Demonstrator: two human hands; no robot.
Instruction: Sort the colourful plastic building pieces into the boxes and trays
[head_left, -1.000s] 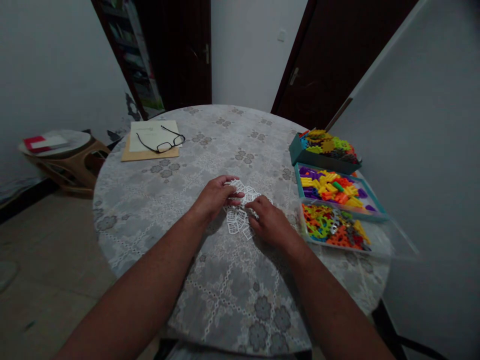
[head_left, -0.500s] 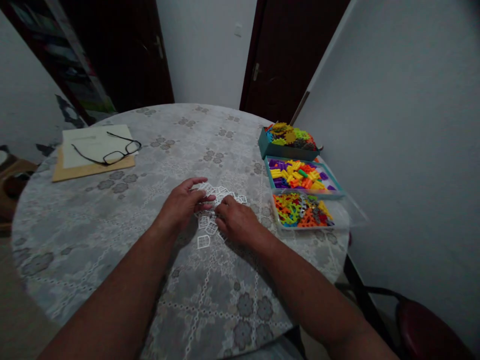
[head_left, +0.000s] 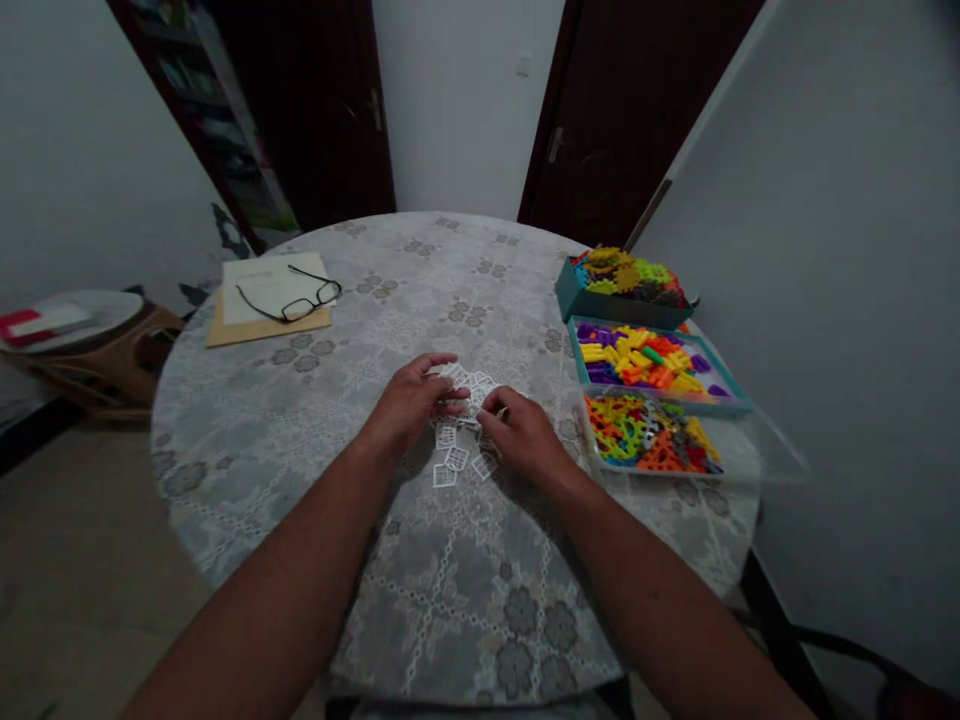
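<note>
White lattice pieces point(head_left: 455, 459) lie in a loose heap on the table point(head_left: 472, 600), between the person's two hands, with a few strays on the near side. The left hand point(head_left: 405, 403) curves round the heap's left edge, its fingers point(head_left: 441, 359) loosely parted; forefinger and thumb stand well apart, white lattice showing in the gap. Opposite, the right hand point(head_left: 525, 435) is bent inward, forefinger and thumb drawn close together at the heap. I can't tell whether a piece is pinched there, since the tips blend into the white behind them.

Much of the heap is hidden under the hands, and the pieces overlap so that I couldn't count them. One stray, just beside the right hand, is partly covered by it. Both forearms run out of sight at the bottom. Off to the right, the clear tray point(head_left: 592, 447) of colourful parts has a transparent far edge that's hard to trace in this dim light.
</note>
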